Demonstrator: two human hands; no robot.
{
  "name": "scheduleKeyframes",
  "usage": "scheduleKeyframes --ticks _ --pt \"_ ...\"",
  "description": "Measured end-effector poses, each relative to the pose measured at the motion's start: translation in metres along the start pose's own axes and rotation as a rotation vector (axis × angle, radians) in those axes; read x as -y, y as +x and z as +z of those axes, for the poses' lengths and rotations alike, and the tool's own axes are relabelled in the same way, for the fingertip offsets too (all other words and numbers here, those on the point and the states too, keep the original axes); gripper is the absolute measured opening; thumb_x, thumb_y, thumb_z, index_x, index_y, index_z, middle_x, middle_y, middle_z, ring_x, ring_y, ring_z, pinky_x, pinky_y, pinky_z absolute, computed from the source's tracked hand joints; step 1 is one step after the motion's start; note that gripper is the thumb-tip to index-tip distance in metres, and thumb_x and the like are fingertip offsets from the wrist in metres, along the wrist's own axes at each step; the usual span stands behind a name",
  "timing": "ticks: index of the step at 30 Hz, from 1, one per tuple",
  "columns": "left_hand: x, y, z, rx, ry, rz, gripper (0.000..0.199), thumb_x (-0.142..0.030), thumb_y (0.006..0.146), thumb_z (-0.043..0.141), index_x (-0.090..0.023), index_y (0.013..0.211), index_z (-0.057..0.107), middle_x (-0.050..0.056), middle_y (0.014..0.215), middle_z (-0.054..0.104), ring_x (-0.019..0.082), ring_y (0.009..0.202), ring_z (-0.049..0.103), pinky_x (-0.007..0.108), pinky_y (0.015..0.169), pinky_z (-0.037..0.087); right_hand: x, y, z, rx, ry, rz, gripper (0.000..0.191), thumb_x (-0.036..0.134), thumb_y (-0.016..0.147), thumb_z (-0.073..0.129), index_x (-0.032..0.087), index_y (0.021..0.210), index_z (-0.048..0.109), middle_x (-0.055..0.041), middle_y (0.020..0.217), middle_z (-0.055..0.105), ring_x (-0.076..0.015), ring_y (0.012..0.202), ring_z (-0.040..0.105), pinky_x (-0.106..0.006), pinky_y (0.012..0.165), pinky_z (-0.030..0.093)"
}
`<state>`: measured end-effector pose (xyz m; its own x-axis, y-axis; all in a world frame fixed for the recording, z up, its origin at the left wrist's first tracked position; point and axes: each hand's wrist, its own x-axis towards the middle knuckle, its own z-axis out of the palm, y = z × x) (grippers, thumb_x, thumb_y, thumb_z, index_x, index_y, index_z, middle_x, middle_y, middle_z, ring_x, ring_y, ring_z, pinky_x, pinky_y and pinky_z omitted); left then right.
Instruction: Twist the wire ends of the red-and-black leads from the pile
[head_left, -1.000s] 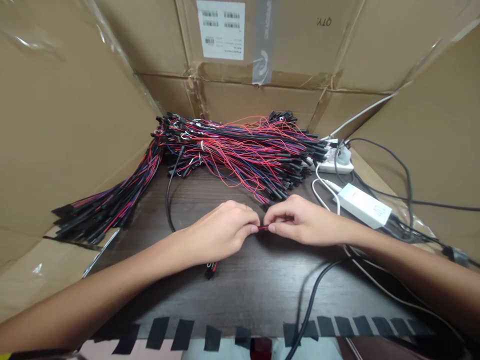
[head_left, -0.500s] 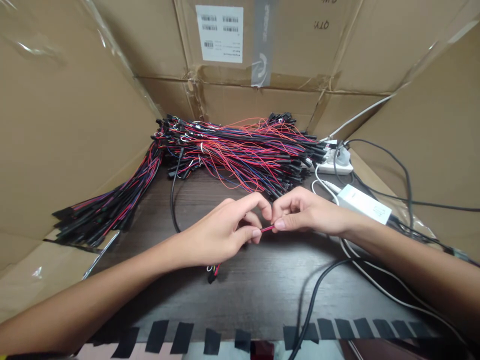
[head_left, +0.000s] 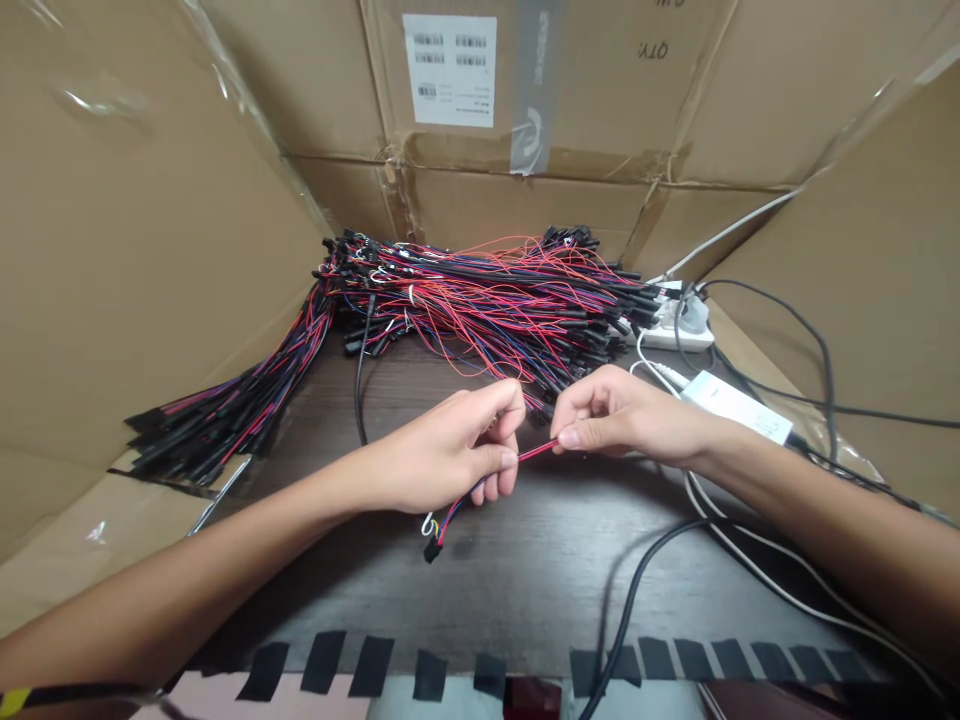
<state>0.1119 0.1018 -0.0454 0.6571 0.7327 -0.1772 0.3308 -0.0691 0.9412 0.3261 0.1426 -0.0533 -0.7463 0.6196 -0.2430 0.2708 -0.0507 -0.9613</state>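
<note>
My left hand (head_left: pixel 457 450) is closed round a thin wire harness (head_left: pixel 537 451), pinched between thumb and fingers. From under that hand hang its red, blue and yellow wires with a small black connector (head_left: pixel 433 549) and a white loop. My right hand (head_left: pixel 611 420) pinches the red wires a short way to the right, so a short red stretch shows between the hands. Whatever lies inside the fingers is hidden. Behind the hands lies a big pile of similar red, blue and black harnesses (head_left: pixel 480 300).
Another harness bundle (head_left: pixel 217 420) lies at the left by the cardboard wall (head_left: pixel 150 200). At the right are a power strip (head_left: pixel 679 330), a white box (head_left: pixel 739 408) and loose cables. Black tape pieces (head_left: pixel 373 667) line the dark table's (head_left: pixel 360 600) front edge.
My hands have moved slightly apart, and a longer stretch of red wire shows between them. More of the connector end hangs clear below my left hand. The whole view has shifted a little.
</note>
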Motion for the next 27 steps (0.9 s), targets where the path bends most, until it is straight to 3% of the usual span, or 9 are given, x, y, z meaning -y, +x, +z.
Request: scheduleKeyframes --ticks 8,13,15,27 --pt "0.009 0.003 0.001 -0.037 -0.057 -0.043 0.013 -0.014 0.086 0.045 -0.022 0.086 0.034 -0.003 0.062 0.061 0.011 0.048 0.058 0.019 0.041 0.046 -0.003 0.002 -0.004 -0.016 0.046 0.025 0.025 0.032 0.069 0.072 0.009 0.070 0.063 0.0083 0.042 0.040 -0.0028 0.036 0.026 -0.018 0.035 0.015" --pt "0.015 0.006 0.000 -0.111 0.255 -0.061 0.012 -0.008 0.081 0.043 -0.015 0.082 0.053 -0.001 0.059 0.060 0.010 0.045 0.058 0.018 0.040 0.046 -0.001 0.002 -0.002 -0.088 0.027 0.014 0.024 0.032 0.069 0.071 0.009 0.069 0.063 0.0083 0.042 0.040 -0.0026 0.037 0.025 -0.018 0.035 0.015" --pt "0.017 0.007 0.000 -0.133 0.273 -0.073 0.014 -0.009 0.080 0.042 -0.014 0.079 0.055 -0.001 0.059 0.061 0.010 0.045 0.059 0.018 0.040 0.047 0.000 0.001 -0.001 -0.111 -0.007 0.003 0.024 0.032 0.069 0.071 0.009 0.069 0.062 0.0074 0.044 0.041 -0.0028 0.038 0.026 -0.018 0.036 0.017" --pt "0.013 0.011 0.007 -0.140 -0.146 -0.243 0.008 -0.021 0.082 0.053 -0.014 0.080 0.056 0.000 0.060 0.061 0.011 0.044 0.058 0.022 0.043 0.048 0.004 0.000 0.007 -0.098 -0.359 -0.055 0.020 0.030 0.075 0.059 0.012 0.069 0.061 0.0018 0.055 0.050 -0.0087 0.050 0.041 -0.021 0.048 0.033"
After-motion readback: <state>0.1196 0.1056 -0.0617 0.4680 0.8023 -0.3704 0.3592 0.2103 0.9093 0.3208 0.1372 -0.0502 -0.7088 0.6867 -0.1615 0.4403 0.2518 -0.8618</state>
